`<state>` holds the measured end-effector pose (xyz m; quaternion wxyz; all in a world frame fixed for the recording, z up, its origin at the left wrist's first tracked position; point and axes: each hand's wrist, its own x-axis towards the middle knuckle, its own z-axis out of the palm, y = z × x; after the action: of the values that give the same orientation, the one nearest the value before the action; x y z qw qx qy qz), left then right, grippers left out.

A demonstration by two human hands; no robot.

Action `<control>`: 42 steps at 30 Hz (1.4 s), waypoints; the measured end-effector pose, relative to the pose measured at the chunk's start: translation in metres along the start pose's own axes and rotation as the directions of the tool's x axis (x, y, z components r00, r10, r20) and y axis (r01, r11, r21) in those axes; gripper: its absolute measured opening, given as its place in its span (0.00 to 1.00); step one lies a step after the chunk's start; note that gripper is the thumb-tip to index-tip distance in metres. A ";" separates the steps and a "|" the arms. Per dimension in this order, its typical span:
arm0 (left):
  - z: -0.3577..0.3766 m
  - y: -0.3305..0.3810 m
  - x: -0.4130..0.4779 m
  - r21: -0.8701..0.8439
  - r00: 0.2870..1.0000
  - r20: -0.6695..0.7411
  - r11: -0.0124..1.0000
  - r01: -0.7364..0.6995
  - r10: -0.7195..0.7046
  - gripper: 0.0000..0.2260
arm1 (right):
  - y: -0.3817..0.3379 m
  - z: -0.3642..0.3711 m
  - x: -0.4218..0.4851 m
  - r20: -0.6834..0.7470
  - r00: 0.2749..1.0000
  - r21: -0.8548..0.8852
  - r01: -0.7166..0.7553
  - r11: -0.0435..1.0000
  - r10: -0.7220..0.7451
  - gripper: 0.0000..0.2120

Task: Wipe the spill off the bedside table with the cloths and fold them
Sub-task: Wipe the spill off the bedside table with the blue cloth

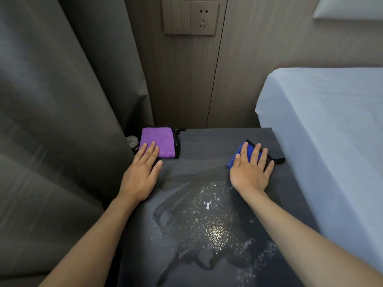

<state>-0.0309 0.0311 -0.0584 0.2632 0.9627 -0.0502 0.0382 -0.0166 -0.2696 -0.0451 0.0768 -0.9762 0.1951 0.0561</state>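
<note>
Spill (207, 220): wet, glistening patch lying on the near middle of the dark desk (207, 141), nearer than both hands and between the forearms, its long axis running near to far. Right hand (251, 168), fingers spread flat, is pressing the blue cloth (238, 154) at far right, just beyond the spill's edge. Left hand (143, 172), flat and open, is resting on the folded purple cloth (157, 141) at far left, seemingly dry.

Table (207, 141) between curtain (51, 121) at left and bed (321, 121) at right. Two cloths at far corners: left cloth (158, 141), right cloth (251, 154). Spill (207, 220) nearer, at centre. Socket (204, 18) on wall behind.
</note>
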 end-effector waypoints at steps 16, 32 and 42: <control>-0.003 0.004 -0.001 -0.035 1.000 0.002 0.999 0.022 -0.022 0.29 | -0.105 0.032 -0.071 -0.055 0.997 0.048 0.062 0.997 -0.059 0.29; -0.008 0.005 -0.002 0.006 1.000 0.030 1.000 0.006 -0.006 0.29 | -0.144 0.051 -0.116 -0.078 0.981 0.095 0.183 0.979 -0.176 0.29; -0.009 0.002 0.000 0.053 0.989 0.137 0.997 -0.057 0.049 0.28 | -0.160 0.054 -0.135 0.044 0.931 0.012 0.363 0.932 -0.363 0.30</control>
<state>-0.0310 0.0339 -0.0501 0.2305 0.9685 -0.0924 -0.0189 -0.0830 -0.0643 -0.0590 0.0918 -0.9938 0.0100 0.0626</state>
